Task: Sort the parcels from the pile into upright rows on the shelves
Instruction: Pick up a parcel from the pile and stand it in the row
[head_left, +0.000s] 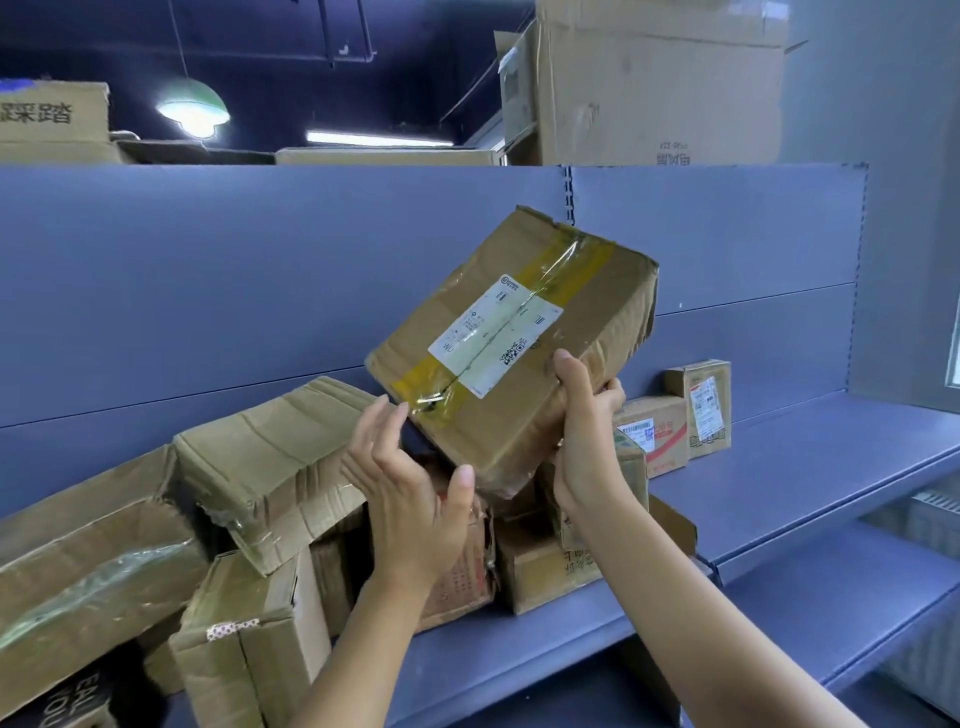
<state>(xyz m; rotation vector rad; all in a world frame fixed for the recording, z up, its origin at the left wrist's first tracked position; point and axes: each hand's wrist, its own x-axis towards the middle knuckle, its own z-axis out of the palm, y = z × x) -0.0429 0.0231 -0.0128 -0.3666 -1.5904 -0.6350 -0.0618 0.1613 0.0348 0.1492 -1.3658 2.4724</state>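
A battered brown parcel (519, 338) with yellow tape and a white label is held tilted in the air above the pile of crumpled cardboard boxes (270, 478) on the blue shelf (810, 467). My right hand (582, 426) grips its lower right corner, thumb on the labelled face. My left hand (410, 478) is spread just below its lower left edge, fingers apart, thumb touching the bottom corner. Two small parcels (701, 405) stand upright on the shelf at the right, against the back panel.
The pile fills the shelf's left and middle. A lower blue shelf (857, 613) runs below at the right. Large cardboard boxes (660, 78) sit on top of the shelving unit. A grey wall (909, 260) closes the right end.
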